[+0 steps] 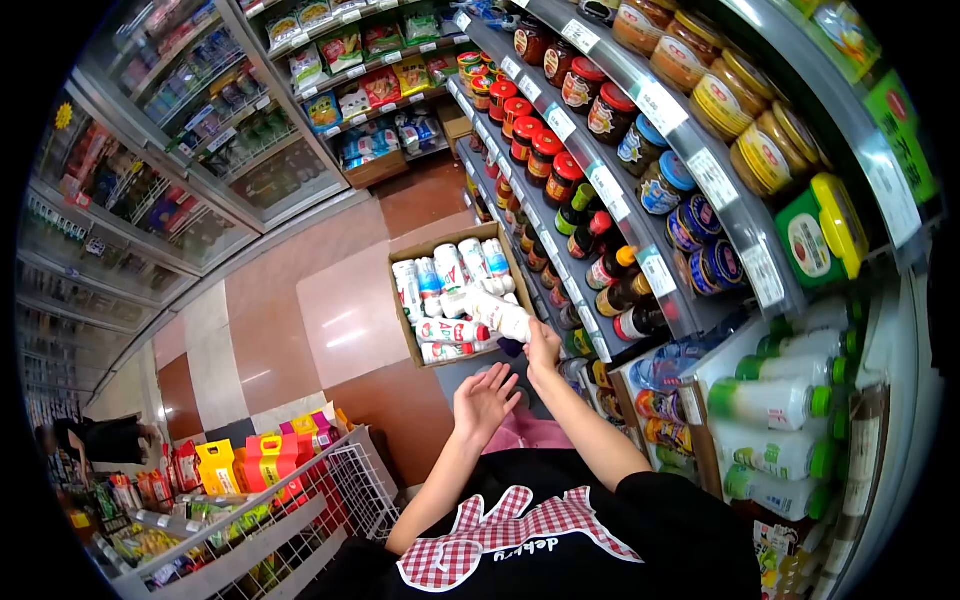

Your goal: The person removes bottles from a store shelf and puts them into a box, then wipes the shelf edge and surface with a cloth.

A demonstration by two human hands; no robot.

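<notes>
My right hand [543, 347] is closed around the lower end of a white bottle [508, 320], which it holds tilted over the near right part of an open cardboard box [408, 322]. Several white bottles [450, 266], some with red caps and printing, fill this box on the floor. Just short of the box, my left hand [484, 402] is palm up with its fingers spread and nothing in it. Part of the box's right side is hidden behind the held bottle and my right hand.
Shelves of red-lidded jars [543, 152] and sauce bottles rise close on the right. Green-capped bottles [770, 403] lie at lower right. A wire rack [362, 484] with packaged goods stands lower left. Glass-door refrigerators [215, 130] line the far left, beyond the tiled floor [258, 325].
</notes>
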